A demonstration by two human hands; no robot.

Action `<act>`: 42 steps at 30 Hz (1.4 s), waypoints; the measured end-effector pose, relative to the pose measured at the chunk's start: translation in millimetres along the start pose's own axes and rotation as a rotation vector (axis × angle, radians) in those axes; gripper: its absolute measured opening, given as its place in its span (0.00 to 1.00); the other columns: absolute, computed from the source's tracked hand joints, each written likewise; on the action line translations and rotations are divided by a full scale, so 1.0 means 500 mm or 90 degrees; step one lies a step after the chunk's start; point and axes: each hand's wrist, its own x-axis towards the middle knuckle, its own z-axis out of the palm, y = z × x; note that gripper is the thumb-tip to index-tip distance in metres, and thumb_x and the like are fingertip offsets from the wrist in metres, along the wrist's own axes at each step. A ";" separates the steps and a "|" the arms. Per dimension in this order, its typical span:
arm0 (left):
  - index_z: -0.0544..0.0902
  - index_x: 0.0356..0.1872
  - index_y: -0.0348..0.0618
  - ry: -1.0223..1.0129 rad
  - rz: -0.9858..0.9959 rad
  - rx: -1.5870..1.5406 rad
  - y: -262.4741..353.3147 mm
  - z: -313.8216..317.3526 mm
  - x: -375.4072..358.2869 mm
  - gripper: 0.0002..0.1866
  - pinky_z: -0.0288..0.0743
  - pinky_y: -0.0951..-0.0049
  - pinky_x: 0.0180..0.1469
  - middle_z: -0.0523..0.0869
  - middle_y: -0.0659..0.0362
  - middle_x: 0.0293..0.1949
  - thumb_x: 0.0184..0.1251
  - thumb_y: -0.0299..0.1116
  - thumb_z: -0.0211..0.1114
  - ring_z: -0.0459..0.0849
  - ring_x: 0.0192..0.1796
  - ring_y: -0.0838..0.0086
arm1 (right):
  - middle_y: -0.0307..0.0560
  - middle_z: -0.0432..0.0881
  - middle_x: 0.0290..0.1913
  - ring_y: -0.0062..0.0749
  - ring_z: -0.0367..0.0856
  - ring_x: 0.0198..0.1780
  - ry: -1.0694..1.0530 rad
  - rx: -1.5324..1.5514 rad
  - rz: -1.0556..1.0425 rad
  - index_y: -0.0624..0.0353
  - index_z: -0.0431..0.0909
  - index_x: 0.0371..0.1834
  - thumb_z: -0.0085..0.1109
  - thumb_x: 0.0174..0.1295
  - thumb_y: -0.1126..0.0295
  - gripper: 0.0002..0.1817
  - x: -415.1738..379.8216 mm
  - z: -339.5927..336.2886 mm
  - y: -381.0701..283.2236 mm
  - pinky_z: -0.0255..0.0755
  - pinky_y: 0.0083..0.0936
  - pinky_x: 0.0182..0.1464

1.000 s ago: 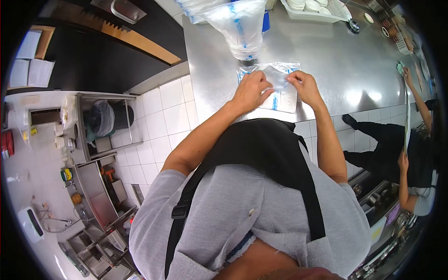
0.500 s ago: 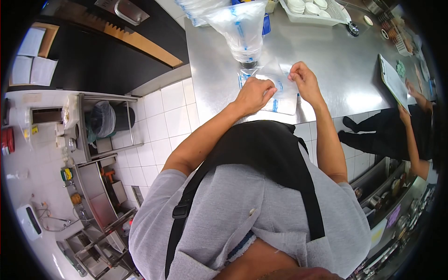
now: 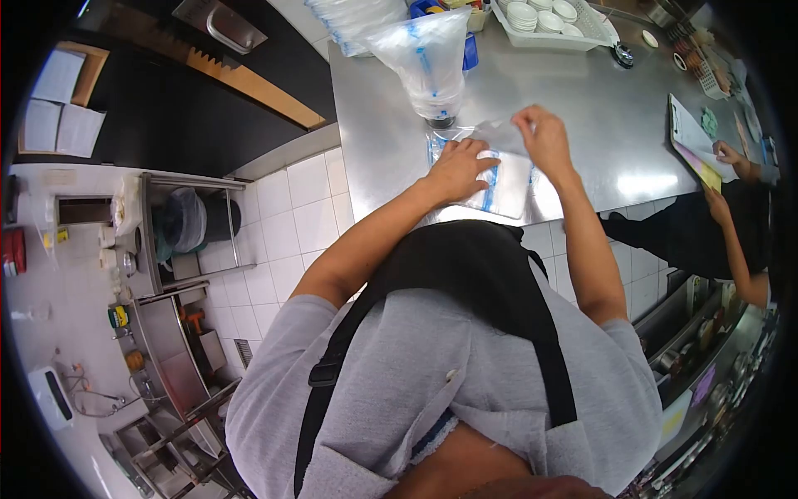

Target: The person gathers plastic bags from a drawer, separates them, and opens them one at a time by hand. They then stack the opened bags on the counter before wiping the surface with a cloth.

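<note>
A flat stack of clear plastic bags (image 3: pixel 511 190) with blue print lies near the front edge of the steel table. My left hand (image 3: pixel 457 173) rests on this stack, palm down with its fingers apart. Above the stack's right side, my right hand (image 3: pixel 546 143) pinches the edge of a thin clear plastic bag (image 3: pixel 497 133), which is partly raised. Just beyond them stands a tall clear bag (image 3: pixel 432 71) with blue marks, packed with clear plastic items and narrowing to a dark base. What fills it exactly I cannot make out.
On the steel table (image 3: pixel 382 125), a white basket (image 3: pixel 553 40) holds small white dishes at the back. Stacked clear plastic (image 3: pixel 349 21) is at the back left. At right, another person (image 3: pixel 719 224) holds a clipboard (image 3: pixel 694 137). A dark bin (image 3: pixel 220 214) stands at left.
My left hand has opened out flat on the stack. The right hand has risen slightly, lifting the bag's edge. At right, the other person has a hand on the clipboard's papers.
</note>
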 end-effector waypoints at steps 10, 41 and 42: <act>0.86 0.61 0.47 0.133 0.061 -0.119 0.029 -0.057 -0.017 0.25 0.69 0.54 0.66 0.78 0.47 0.67 0.61 0.36 0.77 0.77 0.67 0.52 | 0.48 0.86 0.35 0.38 0.85 0.37 0.201 0.133 -0.104 0.61 0.86 0.46 0.62 0.72 0.71 0.07 0.185 -0.191 -0.164 0.76 0.31 0.44; 0.84 0.36 0.41 0.289 0.101 -1.029 0.008 -0.344 -0.126 0.07 0.70 0.76 0.47 0.84 0.60 0.38 0.76 0.32 0.66 0.78 0.42 0.77 | 0.40 0.85 0.41 0.23 0.80 0.42 -0.297 0.678 -0.090 0.62 0.84 0.30 0.69 0.68 0.70 0.09 0.136 -0.163 -0.214 0.71 0.22 0.49; 0.85 0.38 0.41 0.302 0.036 -1.015 -0.011 -0.326 -0.137 0.07 0.70 0.77 0.45 0.84 0.61 0.37 0.76 0.33 0.66 0.77 0.40 0.78 | 0.41 0.85 0.43 0.25 0.80 0.44 -0.250 0.714 -0.104 0.61 0.84 0.30 0.67 0.70 0.70 0.10 0.139 -0.152 -0.214 0.70 0.23 0.51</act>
